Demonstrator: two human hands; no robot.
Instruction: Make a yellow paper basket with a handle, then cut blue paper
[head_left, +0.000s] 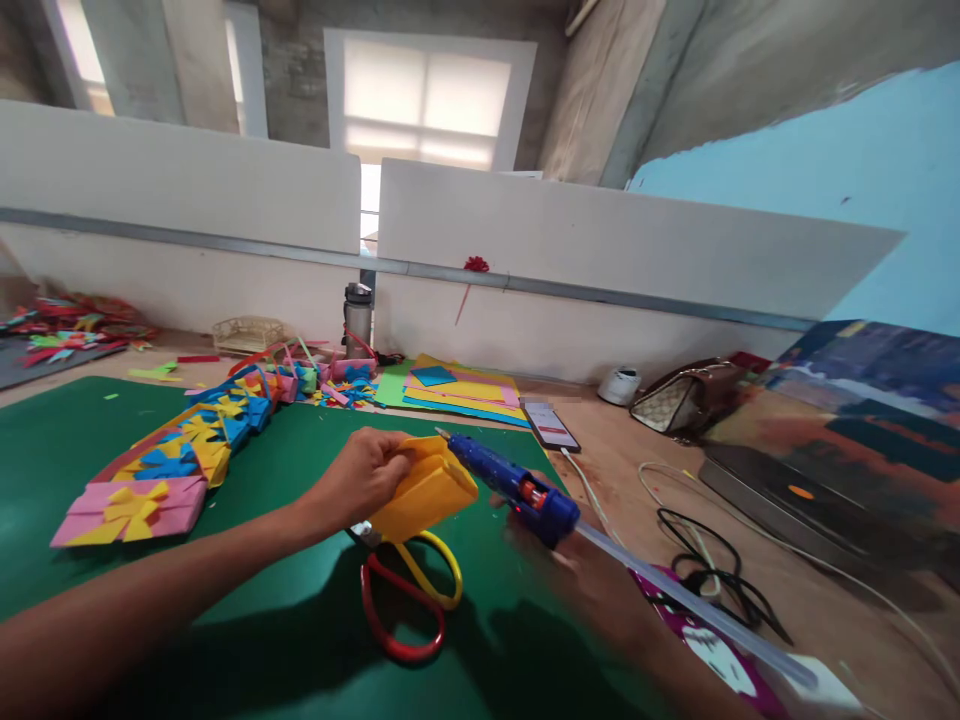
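Legible texts, labels, numbers: we are finding none. Smartphone screen (551, 426): we are seeing unreadably small marks.

The scissors' (405, 655) blades are mostly hidden behind the left forearm (187, 565); the right grip (562, 575) is blurred, partly hidden behind the glue gun (487, 465); text on the phone (551, 428) is too small to read; the far-left grey mat (22, 376) is cut off
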